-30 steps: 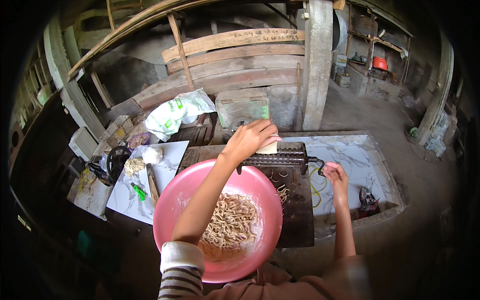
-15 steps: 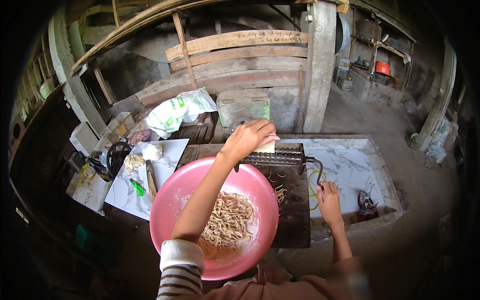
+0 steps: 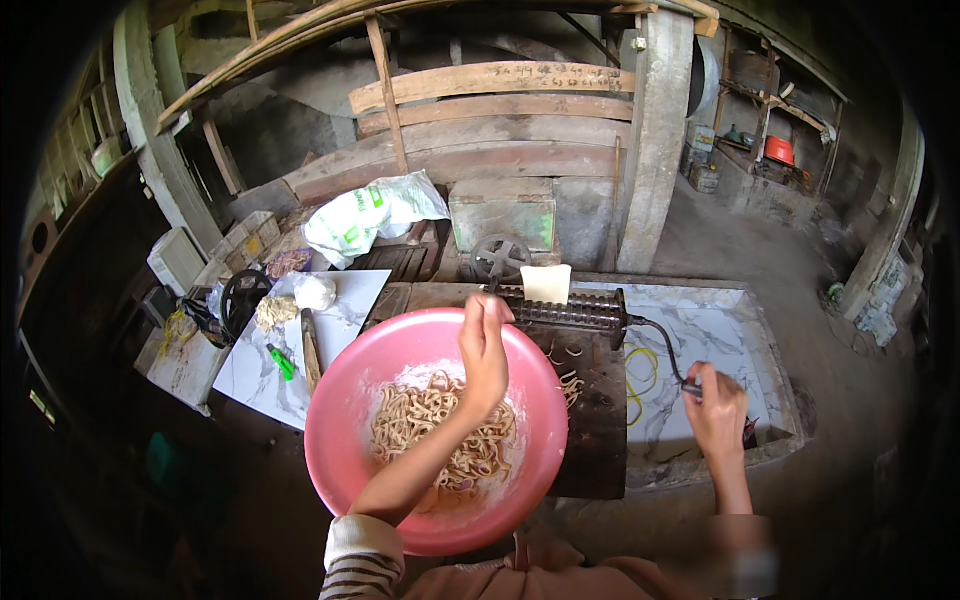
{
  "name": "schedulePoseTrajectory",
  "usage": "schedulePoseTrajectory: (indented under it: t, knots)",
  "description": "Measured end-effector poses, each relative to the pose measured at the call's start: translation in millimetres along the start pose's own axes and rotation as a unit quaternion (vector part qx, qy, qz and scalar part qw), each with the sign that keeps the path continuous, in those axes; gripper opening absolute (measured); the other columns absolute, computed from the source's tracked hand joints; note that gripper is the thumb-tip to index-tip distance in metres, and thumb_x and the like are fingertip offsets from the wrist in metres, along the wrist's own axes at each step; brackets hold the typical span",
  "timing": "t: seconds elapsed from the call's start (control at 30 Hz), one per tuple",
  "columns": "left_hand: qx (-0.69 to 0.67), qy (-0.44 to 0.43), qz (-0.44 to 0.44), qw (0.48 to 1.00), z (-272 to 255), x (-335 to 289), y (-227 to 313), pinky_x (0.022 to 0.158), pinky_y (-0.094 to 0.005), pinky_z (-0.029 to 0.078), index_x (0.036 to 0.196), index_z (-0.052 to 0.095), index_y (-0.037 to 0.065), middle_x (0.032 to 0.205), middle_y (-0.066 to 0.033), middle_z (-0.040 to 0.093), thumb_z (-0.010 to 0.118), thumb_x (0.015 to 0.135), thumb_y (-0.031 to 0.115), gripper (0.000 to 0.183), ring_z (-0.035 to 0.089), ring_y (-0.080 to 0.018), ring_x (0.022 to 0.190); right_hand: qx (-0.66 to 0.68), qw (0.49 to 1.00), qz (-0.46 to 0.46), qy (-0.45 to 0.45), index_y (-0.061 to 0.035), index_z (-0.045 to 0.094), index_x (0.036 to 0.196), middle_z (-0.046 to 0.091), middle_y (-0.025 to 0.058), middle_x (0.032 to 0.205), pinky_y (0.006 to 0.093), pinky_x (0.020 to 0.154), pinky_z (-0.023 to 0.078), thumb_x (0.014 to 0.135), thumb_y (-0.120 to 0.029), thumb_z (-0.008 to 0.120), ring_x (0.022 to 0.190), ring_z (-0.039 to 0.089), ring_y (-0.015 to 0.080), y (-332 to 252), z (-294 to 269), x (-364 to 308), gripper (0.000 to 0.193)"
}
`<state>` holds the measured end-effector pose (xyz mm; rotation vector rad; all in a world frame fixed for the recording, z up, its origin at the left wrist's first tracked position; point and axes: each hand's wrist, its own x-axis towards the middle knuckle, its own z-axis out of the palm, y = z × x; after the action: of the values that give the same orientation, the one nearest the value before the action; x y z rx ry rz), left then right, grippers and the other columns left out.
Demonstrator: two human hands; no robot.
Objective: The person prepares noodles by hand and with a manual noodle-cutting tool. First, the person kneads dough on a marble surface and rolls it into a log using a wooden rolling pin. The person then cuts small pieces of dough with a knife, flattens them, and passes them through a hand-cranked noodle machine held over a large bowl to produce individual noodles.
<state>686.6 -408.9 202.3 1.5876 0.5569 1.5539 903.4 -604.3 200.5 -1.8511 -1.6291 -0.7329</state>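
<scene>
In front of me stands a dark metal roller machine [image 3: 585, 312], like a pasta machine, with a long crank on its right side. My right hand [image 3: 718, 412] is closed round the end of the crank handle [image 3: 688, 387]. A pale flat piece of dough [image 3: 546, 284] stands upright in the top of the rollers, untouched by either hand. My left hand [image 3: 485, 355] hangs over the far rim of a pink basin [image 3: 330, 400], its fingers closed beside the machine's left end; what they hold, if anything, is hidden. Floured dough strips [image 3: 430, 410] lie in the basin.
On a marbled board [image 3: 255, 370] at left lie a green cutter [image 3: 281, 363], a wooden-handled blade [image 3: 311, 350], a dough lump [image 3: 275, 312] and a white bag [image 3: 315, 291]. A yellow cord [image 3: 650, 372] lies on marbled tile at right. Behind stands a concrete post [image 3: 655, 140].
My left hand has let go of the dough piece and come down toward me to the machine's left end. My right hand has swung the crank outward to the right.
</scene>
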Motion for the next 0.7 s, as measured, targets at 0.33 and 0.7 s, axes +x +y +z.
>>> schedulePoseTrajectory:
  t: [0.33, 0.7]
  knots:
    - [-0.390, 0.103, -0.496, 0.769, 30.5, -35.4, -53.6, 0.107, -0.0399, 0.025, 0.116, 0.043, 0.007, 0.115, -0.0098, 0.046, 0.030, 0.096, 0.039, 0.040, 0.042, -0.0235, 0.117, -0.136, 0.978, -0.070, 0.142, -0.0065, 0.052, 0.080, 0.045, 0.0002, 0.052, 0.0300, 0.050, 0.034, 0.062, 0.007, 0.061, 0.047, 0.048, 0.0170, 1.1, -6.9, 57.1, 0.025]
    - [-0.562, 0.186, -0.445, 0.671, 58.4, -2.5, -49.8, 0.105, -0.0492, 0.030, 0.095, 0.053, 0.001, 0.109, -0.0156, 0.053, 0.032, 0.092, 0.031, 0.036, 0.047, -0.0300, 0.113, -0.207, 0.952, -0.047, 0.220, -0.0095, 0.053, 0.075, 0.051, 0.0024, 0.059, 0.0322, 0.057, 0.037, 0.072, -0.003, 0.060, 0.057, 0.052, 0.0172, 30.8, 19.7, 125.8, 0.010]
